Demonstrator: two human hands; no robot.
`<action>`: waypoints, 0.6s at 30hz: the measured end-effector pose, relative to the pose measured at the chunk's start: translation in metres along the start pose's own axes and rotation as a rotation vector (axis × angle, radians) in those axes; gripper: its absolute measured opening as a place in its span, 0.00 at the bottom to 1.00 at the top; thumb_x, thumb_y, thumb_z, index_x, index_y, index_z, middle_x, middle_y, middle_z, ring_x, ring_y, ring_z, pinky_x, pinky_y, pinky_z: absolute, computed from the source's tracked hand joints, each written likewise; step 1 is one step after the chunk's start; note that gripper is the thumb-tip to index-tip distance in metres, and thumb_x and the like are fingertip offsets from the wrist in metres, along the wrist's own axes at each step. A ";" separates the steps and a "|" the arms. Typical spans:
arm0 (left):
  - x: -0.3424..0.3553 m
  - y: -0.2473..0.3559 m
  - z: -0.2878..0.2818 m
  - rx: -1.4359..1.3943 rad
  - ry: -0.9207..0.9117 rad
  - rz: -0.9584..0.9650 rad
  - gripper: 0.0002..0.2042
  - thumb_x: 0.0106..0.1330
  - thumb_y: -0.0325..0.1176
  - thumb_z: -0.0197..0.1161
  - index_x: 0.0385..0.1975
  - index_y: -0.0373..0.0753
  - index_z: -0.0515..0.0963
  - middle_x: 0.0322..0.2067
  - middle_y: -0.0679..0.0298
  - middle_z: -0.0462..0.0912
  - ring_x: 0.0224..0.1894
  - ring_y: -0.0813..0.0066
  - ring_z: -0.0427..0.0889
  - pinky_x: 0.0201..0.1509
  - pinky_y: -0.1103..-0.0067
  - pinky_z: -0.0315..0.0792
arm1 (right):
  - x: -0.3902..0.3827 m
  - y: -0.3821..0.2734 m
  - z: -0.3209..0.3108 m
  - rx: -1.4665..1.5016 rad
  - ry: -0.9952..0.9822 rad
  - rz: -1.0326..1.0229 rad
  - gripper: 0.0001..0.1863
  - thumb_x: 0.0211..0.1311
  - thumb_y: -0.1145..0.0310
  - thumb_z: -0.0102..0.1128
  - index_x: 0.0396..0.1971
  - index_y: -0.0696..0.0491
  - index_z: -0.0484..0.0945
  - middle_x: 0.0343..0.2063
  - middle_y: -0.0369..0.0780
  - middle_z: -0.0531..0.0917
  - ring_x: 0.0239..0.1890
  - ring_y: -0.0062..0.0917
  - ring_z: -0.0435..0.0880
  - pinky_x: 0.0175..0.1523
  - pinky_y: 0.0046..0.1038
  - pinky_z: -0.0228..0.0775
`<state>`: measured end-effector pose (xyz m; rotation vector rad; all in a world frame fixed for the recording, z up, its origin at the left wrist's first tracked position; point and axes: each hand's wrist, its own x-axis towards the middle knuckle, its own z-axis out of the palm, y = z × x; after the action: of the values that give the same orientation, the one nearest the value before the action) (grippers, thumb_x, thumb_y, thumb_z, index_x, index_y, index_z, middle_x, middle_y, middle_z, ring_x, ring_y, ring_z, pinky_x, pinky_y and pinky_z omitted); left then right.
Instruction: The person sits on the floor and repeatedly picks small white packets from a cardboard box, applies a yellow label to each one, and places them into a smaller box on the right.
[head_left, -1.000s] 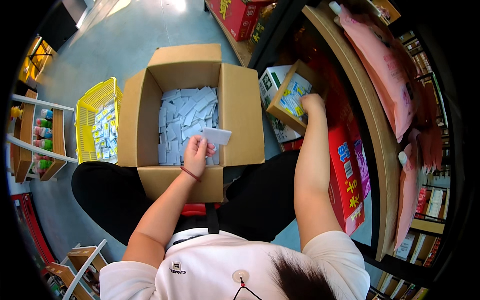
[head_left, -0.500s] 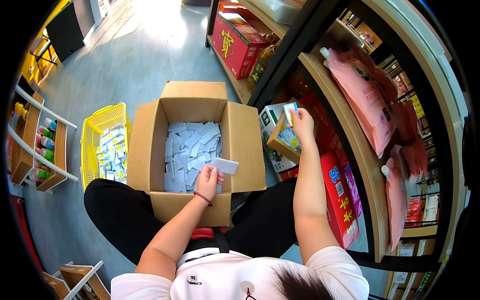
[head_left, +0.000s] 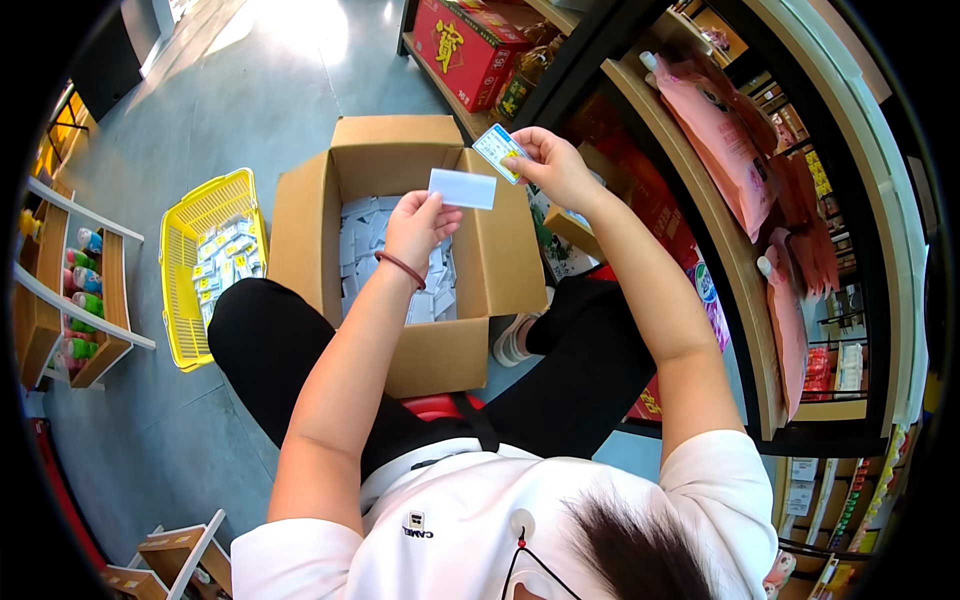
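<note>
Above a large cardboard box (head_left: 435, 358), my left hand (head_left: 416, 230) pinches a flat white plastic tag holder (head_left: 463, 189) by its lower left corner. Just to the right and slightly higher, my right hand (head_left: 555, 165) grips a price tag card (head_left: 498, 150) with blue edges and a yellow patch. The card and the holder are apart, with a small gap between them. Many similar white holders (head_left: 365, 240) lie loose in the box, partly hidden by my left hand. A small open carton (head_left: 572, 230) stands beyond my right forearm, mostly covered by it.
Left of the box stands a yellow basket (head_left: 178, 300) with filled tags (head_left: 225, 260) in it. Shelving with pink pouches (head_left: 705, 150) rises close on the right. A red carton (head_left: 465, 55) sits on a low shelf ahead. My knees flank the box.
My right hand has brought the price tag card away from the small carton, leftward and up toward the holder. My left hand has raised the holder from low over the box. The view has shifted.
</note>
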<state>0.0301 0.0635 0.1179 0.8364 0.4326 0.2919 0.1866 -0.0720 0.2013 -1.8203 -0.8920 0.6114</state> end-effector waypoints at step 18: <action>-0.006 0.006 -0.017 -0.040 -0.036 -0.027 0.07 0.66 0.32 0.51 0.36 0.35 0.68 0.35 0.54 0.79 0.39 0.67 0.80 0.43 0.76 0.75 | -0.001 0.008 0.022 -0.194 0.076 -0.120 0.13 0.57 0.73 0.56 0.42 0.58 0.75 0.32 0.38 0.81 0.33 0.15 0.77 0.40 0.19 0.69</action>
<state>0.0163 0.0761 0.1135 0.7956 0.4028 0.2595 0.1728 -0.0628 0.1853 -1.9325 -1.0302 0.3881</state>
